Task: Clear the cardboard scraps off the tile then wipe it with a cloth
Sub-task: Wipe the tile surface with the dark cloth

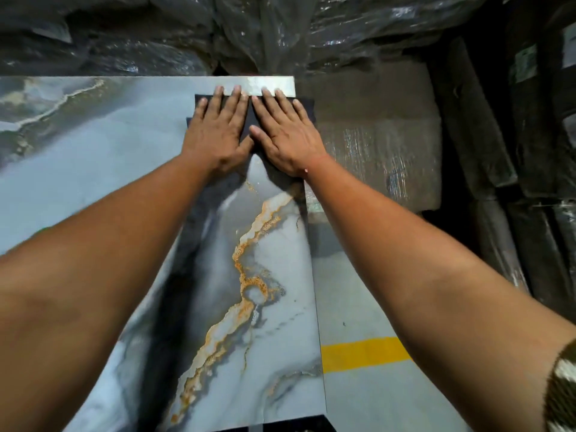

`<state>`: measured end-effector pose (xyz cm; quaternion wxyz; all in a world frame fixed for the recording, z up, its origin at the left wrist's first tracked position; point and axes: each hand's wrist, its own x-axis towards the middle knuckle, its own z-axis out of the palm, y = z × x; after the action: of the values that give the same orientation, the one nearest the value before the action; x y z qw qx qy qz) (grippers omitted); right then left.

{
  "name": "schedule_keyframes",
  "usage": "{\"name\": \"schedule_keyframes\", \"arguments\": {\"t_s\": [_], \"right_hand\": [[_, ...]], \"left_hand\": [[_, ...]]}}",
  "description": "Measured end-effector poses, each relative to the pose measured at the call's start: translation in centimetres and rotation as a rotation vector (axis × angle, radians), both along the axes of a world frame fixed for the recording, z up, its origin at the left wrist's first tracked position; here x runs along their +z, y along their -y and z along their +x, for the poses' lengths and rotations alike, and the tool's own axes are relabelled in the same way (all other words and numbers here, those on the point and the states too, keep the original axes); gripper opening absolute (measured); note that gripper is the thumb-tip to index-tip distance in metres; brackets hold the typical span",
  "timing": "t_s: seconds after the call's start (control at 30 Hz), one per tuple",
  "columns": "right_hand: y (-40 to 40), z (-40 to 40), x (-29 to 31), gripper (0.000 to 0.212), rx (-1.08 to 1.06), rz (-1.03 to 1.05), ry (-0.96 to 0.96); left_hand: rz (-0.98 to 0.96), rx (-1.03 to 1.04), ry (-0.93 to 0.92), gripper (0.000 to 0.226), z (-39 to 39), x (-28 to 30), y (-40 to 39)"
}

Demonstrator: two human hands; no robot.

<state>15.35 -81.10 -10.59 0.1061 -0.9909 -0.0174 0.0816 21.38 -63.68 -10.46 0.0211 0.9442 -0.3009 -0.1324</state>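
Observation:
A large glossy tile (93, 188) with grey-blue marbling and an orange-gold vein fills the left and centre of the head view. Near its far right corner lies a dark cloth (246, 120), spread flat. My left hand (215, 129) and my right hand (280, 132) press side by side on the cloth, palms down, fingers spread and pointing away from me. Most of the cloth is hidden under my hands. I see no cardboard scraps on the tile.
Black plastic-wrapped bundles (218, 29) line the far edge of the tile. A cardboard-coloured wrapped package (374, 132) lies right of the tile corner, with dark wrapped stacks (530, 151) beyond. Grey floor with a yellow stripe (364, 353) runs along the tile's right edge.

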Motion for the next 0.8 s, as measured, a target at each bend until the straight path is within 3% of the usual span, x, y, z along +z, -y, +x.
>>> {"name": "schedule_keyframes", "arguments": {"t_s": [0.23,0.53,0.8], "right_hand": [[-2.8,-14.8,-0.4,0.067,-0.066,0.109,-0.033],[-10.1,-35.1,0.1,0.069,-0.101,0.038,-0.054],[-15.6,-44.9,1.4,0.068,-0.086,-0.047,-0.085]], "left_hand": [[-0.039,-0.06,-0.007,0.082,-13.8,0.1,-2.8],[-0.075,-0.104,-0.025,0.083,-32.7,-0.1,-10.1],[-0.067,-0.077,-0.078,0.081,-43.1,1.1,-15.4]]}}
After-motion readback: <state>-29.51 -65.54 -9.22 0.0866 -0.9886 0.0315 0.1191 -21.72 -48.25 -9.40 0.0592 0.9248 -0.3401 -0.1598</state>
